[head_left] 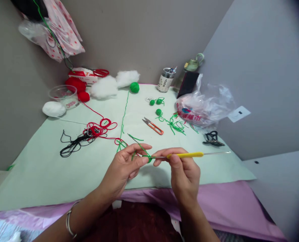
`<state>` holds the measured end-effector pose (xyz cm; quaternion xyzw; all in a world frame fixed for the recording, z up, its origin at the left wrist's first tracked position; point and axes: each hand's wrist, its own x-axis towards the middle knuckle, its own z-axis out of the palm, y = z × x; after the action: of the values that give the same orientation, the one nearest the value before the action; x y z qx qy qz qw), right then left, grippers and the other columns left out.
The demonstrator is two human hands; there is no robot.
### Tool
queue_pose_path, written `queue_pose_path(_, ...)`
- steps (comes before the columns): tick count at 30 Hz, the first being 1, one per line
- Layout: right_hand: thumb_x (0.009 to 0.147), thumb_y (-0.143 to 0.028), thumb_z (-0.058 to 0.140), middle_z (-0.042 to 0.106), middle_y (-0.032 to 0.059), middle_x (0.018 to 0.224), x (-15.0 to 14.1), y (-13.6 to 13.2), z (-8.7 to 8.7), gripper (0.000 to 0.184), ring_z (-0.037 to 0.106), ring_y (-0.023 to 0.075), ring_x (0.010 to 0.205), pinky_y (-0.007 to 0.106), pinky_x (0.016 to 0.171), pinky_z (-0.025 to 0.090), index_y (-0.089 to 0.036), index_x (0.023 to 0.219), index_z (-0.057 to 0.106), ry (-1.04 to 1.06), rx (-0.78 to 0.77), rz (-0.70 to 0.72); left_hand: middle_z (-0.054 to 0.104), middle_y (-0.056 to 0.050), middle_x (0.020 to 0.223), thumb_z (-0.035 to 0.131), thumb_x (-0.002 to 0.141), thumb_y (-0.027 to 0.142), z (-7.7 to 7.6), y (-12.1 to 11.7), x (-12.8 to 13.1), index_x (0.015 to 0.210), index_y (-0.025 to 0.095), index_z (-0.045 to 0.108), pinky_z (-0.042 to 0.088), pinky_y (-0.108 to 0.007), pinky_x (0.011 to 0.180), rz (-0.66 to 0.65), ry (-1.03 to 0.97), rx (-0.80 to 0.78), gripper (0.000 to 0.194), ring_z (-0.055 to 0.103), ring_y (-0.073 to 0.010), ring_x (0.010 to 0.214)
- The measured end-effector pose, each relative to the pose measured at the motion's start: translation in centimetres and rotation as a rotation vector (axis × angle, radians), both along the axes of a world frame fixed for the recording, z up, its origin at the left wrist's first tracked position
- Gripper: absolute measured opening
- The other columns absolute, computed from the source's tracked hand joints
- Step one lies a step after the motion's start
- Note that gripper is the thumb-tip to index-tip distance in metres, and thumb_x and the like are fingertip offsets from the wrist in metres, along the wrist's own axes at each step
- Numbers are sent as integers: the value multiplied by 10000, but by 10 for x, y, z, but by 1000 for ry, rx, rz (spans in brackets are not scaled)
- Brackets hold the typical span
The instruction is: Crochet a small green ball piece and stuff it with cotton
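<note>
Between thumb and fingers, my left hand [126,163] pinches a small green crochet piece [149,159]. Green yarn rises from the piece over the fingers. My right hand [184,169] grips a crochet hook [189,155] by its yellow handle, and the metal shaft points left. The hook's tip meets the green piece, partly hidden by it and the fingers. A green yarn ball [134,87] lies farther back, with a strand running down toward my left hand. Thread snips [153,126] with orange handles lie just beyond my hands.
Tangled red yarn [96,129] and black yarn [72,145] lie left. White stuffing [104,88], a clear tub [70,101] and a white yarn ball [53,109] sit behind. At right are green scraps [176,126], a plastic bag [202,106], a black clip [213,138] and a pen cup [165,80].
</note>
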<state>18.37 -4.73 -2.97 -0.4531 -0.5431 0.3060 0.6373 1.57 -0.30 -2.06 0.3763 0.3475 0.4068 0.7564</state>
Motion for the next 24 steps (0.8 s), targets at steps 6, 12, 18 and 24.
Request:
queue_pose_path(6,1093,-289,536,784,38,949,-1,2,-1,257,757,150,736,322,754,640,-209,1004,764,138,-15,38,567,53,785,901,810,336,2,0,-1,1048,250,827,186,-195,435,-27,-25,-1,264,314,7,454)
queue_pose_path(12,1094,-264,533,788,23,941,-2,2,0,249,756,132,732,292,745,635,-222,1008,762,92,-3,12,551,62,708,890,825,347,-2,1,-1,1056,249,822,201,-193,441,-29,-11,41,260,299,-12,465)
queue_pose_path(18,1078,-168,523,791,-6,952,-3,-2,1,243,752,118,779,256,757,611,-255,1080,750,-213,79,-87,429,95,571,880,837,355,-6,1,0,1079,233,811,200,-196,451,-23,37,77,280,282,-45,476)
queue_pose_path(24,1042,-76,513,786,20,991,-3,-2,-1,273,744,134,812,260,762,616,-238,1160,699,-408,236,-108,585,55,774,893,834,314,-6,-2,2,1114,242,809,234,-179,470,44,71,107,301,342,-18,511)
